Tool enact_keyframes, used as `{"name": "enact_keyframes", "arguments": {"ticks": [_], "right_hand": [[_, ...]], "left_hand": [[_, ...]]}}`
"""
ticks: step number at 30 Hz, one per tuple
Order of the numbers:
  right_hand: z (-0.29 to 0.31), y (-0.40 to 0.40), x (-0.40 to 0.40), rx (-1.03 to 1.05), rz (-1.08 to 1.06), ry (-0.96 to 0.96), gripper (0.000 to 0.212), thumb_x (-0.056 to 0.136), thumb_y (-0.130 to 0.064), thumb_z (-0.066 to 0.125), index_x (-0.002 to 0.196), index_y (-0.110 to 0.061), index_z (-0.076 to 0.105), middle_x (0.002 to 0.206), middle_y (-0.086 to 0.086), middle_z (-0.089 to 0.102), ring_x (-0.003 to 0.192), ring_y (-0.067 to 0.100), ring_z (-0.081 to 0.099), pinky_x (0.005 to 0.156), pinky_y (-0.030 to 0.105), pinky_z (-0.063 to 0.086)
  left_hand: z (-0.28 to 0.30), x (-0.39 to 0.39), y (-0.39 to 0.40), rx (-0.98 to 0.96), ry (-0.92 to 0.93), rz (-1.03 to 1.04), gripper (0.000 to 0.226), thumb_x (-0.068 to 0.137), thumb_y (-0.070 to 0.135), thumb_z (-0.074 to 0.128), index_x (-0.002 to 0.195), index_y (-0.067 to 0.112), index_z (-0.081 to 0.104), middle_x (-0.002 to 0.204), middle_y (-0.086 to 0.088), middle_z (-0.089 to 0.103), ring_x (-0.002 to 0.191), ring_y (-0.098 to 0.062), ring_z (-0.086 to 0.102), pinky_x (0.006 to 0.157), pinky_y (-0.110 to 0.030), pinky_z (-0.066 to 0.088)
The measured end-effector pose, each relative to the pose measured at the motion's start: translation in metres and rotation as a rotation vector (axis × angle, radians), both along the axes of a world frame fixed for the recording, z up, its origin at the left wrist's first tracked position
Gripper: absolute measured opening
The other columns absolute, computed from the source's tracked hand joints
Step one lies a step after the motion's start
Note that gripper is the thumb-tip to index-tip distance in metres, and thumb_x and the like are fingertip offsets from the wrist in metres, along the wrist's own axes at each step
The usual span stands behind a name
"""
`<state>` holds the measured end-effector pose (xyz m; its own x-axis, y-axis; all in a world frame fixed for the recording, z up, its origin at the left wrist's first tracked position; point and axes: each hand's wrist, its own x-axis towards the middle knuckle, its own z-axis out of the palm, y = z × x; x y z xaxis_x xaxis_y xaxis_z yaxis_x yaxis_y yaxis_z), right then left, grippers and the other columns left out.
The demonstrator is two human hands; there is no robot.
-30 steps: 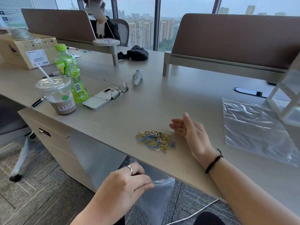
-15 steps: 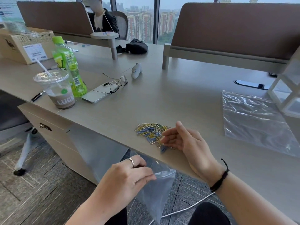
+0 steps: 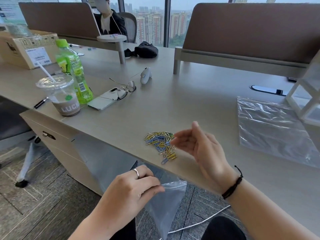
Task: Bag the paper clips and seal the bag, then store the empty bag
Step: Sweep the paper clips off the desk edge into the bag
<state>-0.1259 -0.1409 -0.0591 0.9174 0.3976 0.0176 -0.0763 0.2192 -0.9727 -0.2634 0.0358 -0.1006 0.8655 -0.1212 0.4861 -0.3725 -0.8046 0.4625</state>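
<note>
The left hand [image 3: 133, 187] pinches a clear zip bag [image 3: 166, 201] below the desk [image 3: 190, 101] edge. The right hand [image 3: 199, 146], fingers loose, sits beside the paper clips [image 3: 160, 141].

Big windows [image 3: 150, 26] at the back w/ grey sky & city towers, flat daylight. Long pale wood desk [image 3: 190, 94] w/ brown padded dividers [image 3: 251, 32], mesh chair [image 3: 129, 25] behind one. Floor [image 3: 34, 196]: grey striped carpet tiles.
</note>
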Motion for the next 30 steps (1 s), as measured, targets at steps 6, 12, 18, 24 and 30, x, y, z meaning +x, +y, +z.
{"name": "enact_keyframes", "arguments": {"ticks": [6,12,18,24,30], "right_hand": [[-0.001,0.011,0.025,-0.244,-0.131,-0.093,0.057,0.102,-0.051,0.036,0.087,-0.011,0.073,0.076,0.015,0.071,0.077,0.029,0.065,0.091,0.050,0.049],[-0.003,0.019,0.008,-0.201,-0.068,-0.104,0.062,0.103,-0.050,0.034,0.077,-0.006,0.070,0.063,0.017,0.062,0.066,0.030,0.055,0.073,0.045,0.041],[-0.001,0.015,-0.011,-0.157,0.008,-0.073,0.064,0.096,-0.056,0.037,0.077,-0.004,0.070,0.065,0.020,0.063,0.066,0.030,0.056,0.073,0.043,0.043],[-0.001,0.015,-0.025,-0.147,0.105,-0.055,0.068,0.093,-0.063,0.039,0.074,-0.005,0.068,0.065,0.020,0.063,0.066,0.031,0.057,0.073,0.044,0.043],[-0.004,0.018,-0.044,-0.154,0.279,-0.081,0.062,0.093,-0.056,0.036,0.075,-0.007,0.069,0.070,0.019,0.066,0.070,0.028,0.062,0.075,0.040,0.048]], "left_hand": [[0.002,0.001,0.002,0.000,-0.011,-0.003,0.019,0.094,0.040,0.066,0.087,0.024,0.075,0.087,0.012,0.063,0.068,-0.004,0.061,0.063,-0.024,0.052],[0.001,0.001,0.005,-0.030,-0.002,-0.003,0.021,0.094,0.041,0.067,0.089,0.023,0.076,0.089,0.011,0.065,0.070,-0.008,0.064,0.063,-0.028,0.054],[0.000,0.000,0.006,-0.033,-0.005,0.000,0.020,0.093,0.041,0.068,0.090,0.023,0.076,0.089,0.012,0.064,0.069,-0.006,0.062,0.063,-0.026,0.053],[0.000,0.001,0.007,-0.035,-0.003,-0.005,0.019,0.094,0.040,0.068,0.090,0.023,0.075,0.090,0.011,0.062,0.070,-0.007,0.061,0.063,-0.027,0.052],[-0.002,0.003,0.008,-0.063,0.003,-0.020,0.016,0.094,0.038,0.069,0.093,0.023,0.076,0.091,0.011,0.062,0.072,-0.007,0.062,0.064,-0.028,0.052]]}}
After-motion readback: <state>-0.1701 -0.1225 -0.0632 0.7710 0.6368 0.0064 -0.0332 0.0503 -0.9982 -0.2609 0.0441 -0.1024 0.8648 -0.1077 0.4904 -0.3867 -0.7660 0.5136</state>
